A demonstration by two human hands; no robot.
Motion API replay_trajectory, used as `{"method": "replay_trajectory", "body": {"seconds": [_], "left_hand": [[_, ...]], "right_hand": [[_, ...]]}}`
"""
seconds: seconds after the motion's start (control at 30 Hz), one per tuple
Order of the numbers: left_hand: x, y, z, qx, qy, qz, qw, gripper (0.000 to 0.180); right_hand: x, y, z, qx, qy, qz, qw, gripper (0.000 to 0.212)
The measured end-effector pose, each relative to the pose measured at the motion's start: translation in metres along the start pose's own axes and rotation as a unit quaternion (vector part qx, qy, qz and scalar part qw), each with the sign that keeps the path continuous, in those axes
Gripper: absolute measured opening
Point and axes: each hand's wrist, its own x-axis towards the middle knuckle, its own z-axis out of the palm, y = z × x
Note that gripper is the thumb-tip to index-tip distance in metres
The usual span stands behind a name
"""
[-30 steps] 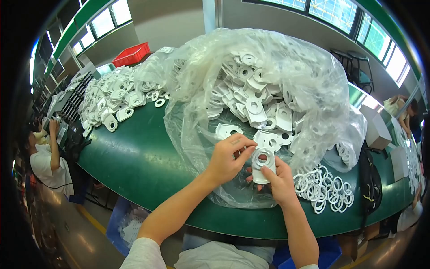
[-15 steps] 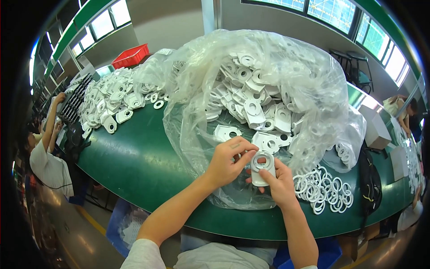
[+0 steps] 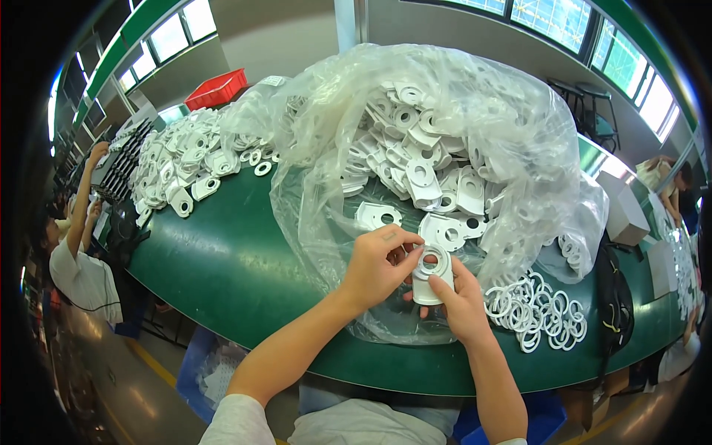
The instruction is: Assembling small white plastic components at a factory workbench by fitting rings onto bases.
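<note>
Light enters through dark-framed glass windows (image 3: 549,18), some panes blown white. Glare marks the glossy green desk (image 3: 222,248) and crumpled clear plastic bag (image 3: 334,96). The round-holed white plastic plate (image 3: 425,290) is fairly sharp; the dim rim bends and blurs.

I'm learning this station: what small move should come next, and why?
Probably press lightly along the upper-left edge of the white part with the left grip: its fingertips are at that edge, and the right grip holds the part, thumb lower on its face. Whether anything there needs seating is unclear.
</note>
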Motion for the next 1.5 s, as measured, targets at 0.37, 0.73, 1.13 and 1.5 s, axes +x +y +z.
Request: {"method": "replay_trajectory", "body": {"seconds": [0.37,0.73,1.13,1.5], "left_hand": [[0.0002,-0.002,0.001,0.02,0.005,0.011,1.0,0.011],[-0.0002,0.0032,0.0023,0.048,0.009,0.076,0.996,0.015],[0.0002,0.0019,0.0028,0.024,-0.005,0.088,0.996,0.02],[0.0013,0.0011,0.0026,-0.007,-0.013,0.06,0.998,0.022]], "right_hand": [[0.0002,-0.0011,-0.0021,0.085,-0.015,0.029,0.996,0.043],[0.0,-0.0005,-0.0027,0.043,-0.014,0.022,0.999,0.036],[0.0013,0.0024,-0.0042,0.02,0.01,0.003,1.0,0.034],[-0.0009,-0.0004,-0.0018,0.007,0.012,-0.021,1.0,0.034]]}}
